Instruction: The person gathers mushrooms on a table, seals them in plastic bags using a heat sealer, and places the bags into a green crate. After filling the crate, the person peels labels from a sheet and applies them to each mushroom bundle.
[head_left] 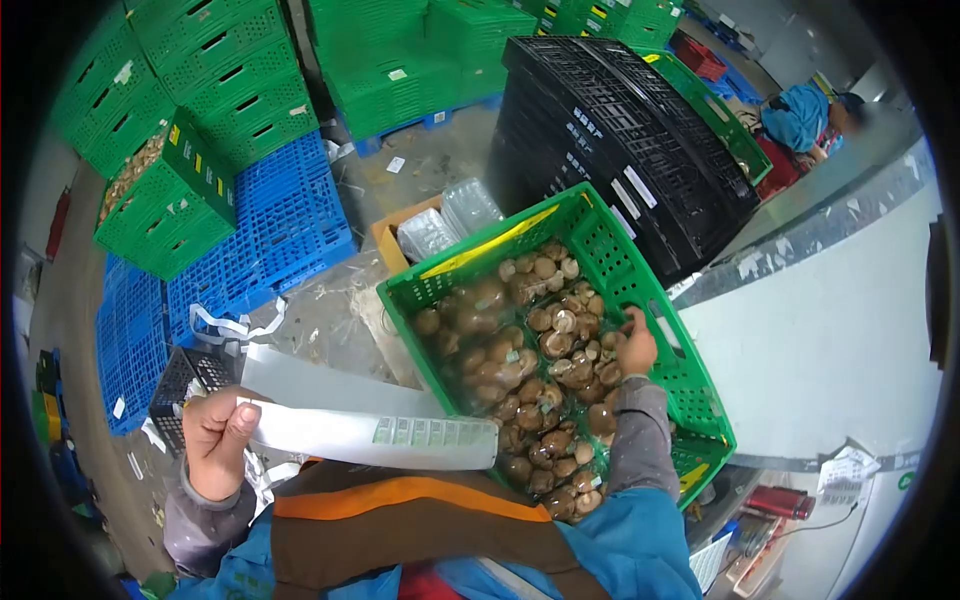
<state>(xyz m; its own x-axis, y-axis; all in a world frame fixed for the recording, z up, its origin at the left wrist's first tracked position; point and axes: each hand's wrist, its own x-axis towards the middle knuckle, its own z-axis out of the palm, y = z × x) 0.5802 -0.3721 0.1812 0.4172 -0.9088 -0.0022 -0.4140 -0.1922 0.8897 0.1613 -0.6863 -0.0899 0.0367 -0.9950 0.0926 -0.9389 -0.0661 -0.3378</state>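
Note:
My left hand (218,440) pinches the end of a long white strip of labels (370,437) between thumb and fingers. The strip bends back on itself, and several small printed labels show near its right end. A green crate (520,238) in front of me holds several clear-wrapped packs of brown mushrooms (560,340), some with a small pale label on top. Inside the crate's right part, my right hand (637,348) has its fingers curled above the packs, close to the right wall. Whatever is between those fingers is too small or hidden to make out.
Black stacked crates (620,150) stand just beyond the green one. A cardboard box (395,235) with clear plastic trays (470,207) sits behind it. Blue pallets (270,220) and a mushroom-filled crate stack (165,220) are at left. Another person (798,118) is at far right; a red flask (780,502) lies below.

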